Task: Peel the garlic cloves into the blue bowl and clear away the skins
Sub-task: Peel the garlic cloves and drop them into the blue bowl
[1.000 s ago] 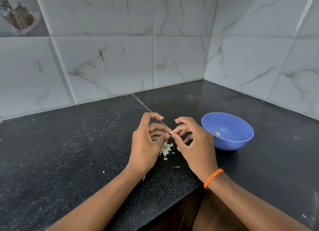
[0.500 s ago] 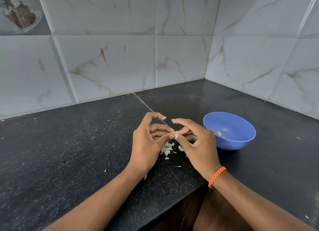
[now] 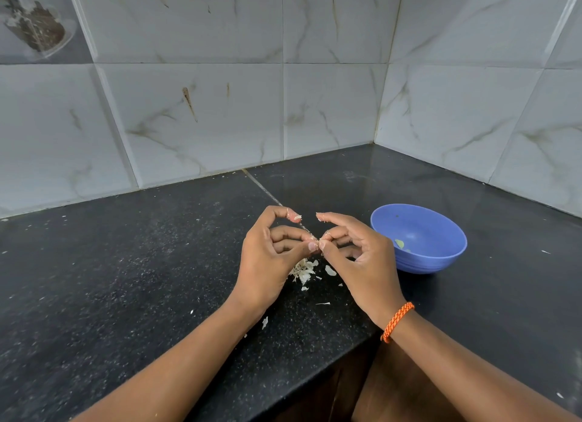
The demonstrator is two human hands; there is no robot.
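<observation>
Left hand point(image 3: 267, 264) and right hand point(image 3: 362, 261) meet fingertip to fingertip just left of the blue bowl point(image 3: 441, 257), thumbs and curled fingers pinching a garlic clove point(image 3: 318, 242) almost wholly hidden between them; both index fingers arch free above. Garlic skins point(image 3: 304, 270) lie on the black counter point(image 3: 126, 279) beneath the hands, partly covered by the left one. Inside the bowl, small pale pieces point(image 3: 400, 243) are hard to identify.

Soft, even light; faint glare on the black counter point(image 3: 362, 175) near the corner. Sharp overall, tile lines point(image 3: 104, 100) bowing at edges.
</observation>
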